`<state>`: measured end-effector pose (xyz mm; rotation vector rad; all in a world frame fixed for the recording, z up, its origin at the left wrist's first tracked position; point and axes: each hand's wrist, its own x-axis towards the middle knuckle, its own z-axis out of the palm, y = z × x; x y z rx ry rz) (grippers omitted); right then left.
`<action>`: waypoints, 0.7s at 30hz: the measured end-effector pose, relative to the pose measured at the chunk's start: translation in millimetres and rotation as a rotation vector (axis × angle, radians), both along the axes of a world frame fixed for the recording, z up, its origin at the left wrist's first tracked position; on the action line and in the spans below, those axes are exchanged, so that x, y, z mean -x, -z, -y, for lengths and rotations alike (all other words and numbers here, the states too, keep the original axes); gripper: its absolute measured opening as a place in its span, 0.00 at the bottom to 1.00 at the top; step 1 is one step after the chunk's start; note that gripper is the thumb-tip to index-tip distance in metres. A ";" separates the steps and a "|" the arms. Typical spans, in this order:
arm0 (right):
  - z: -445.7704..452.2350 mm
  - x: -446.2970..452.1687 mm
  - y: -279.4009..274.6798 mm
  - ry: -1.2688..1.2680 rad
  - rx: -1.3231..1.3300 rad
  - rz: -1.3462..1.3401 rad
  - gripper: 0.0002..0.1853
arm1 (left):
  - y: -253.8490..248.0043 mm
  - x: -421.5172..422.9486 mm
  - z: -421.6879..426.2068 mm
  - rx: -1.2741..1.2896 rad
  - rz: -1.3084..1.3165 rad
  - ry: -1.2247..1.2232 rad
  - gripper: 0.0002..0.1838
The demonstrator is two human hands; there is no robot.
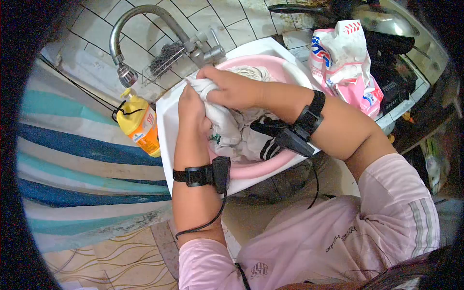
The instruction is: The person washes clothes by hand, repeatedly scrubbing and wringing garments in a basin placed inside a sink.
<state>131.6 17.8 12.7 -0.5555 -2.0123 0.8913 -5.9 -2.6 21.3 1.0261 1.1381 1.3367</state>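
My left hand (193,107) and my right hand (227,88) are both closed on a white cloth garment (223,123), close together near the back left of the sink. The garment is bunched where I grip it and hangs down into a pink basin (237,171). In the basin lie more white fabric (249,73) and a dark piece with white stripes (268,149). My forearms hide part of the basin and its contents. Some of my fingertips are tucked into the cloth and hidden.
The basin sits inside a white sink (166,125). A curved metal faucet (145,10) rises behind it, beside a wire rack holding a scouring pad (166,55). A yellow pump bottle (139,123) stands left; a pink-and-white detergent bag (344,67) and a pan (386,23) are right. A striped curtain (92,159) hangs left.
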 end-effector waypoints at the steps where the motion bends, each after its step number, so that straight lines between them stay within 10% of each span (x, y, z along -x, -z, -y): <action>1: 2.4 1.8 -0.5 -0.027 -0.093 0.051 0.19 | -0.5 1.5 -0.7 0.037 -0.030 -0.026 0.21; 5: -13.0 8.8 3.6 0.369 -0.073 0.020 0.15 | -0.8 -18.1 8.7 -0.028 0.193 0.005 0.24; 21: 8.1 3.2 -9.8 0.465 -0.066 0.223 0.15 | -1.9 -25.4 9.4 0.117 0.055 -0.022 0.25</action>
